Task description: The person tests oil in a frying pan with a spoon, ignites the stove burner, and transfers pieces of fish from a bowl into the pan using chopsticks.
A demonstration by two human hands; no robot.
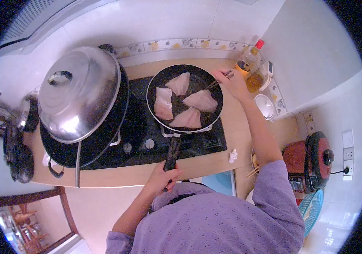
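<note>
My left hand [162, 178] is closed around the black handle of a frying pan [152, 106], which sits on the stove's right burner. Several pale pieces of fish fillet lie spread in it; one fillet [163, 103] is at the left and another fillet [178, 84] at the top. Over the pan's right rim, my right hand [233, 84] grips a pair of chopsticks [214, 84]. Their tips reach down to the upper edge of the right-hand fillet [200, 101]; whether they touch it I cannot tell.
A large wok [123, 114] under a domed metal lid [79, 93] takes up the left of the black stove [138, 156]. Oil bottles [255, 80] and a white bowl [264, 106] stand at the right wall. A red electric cooker [297, 158] and blue basket [312, 209] are further right.
</note>
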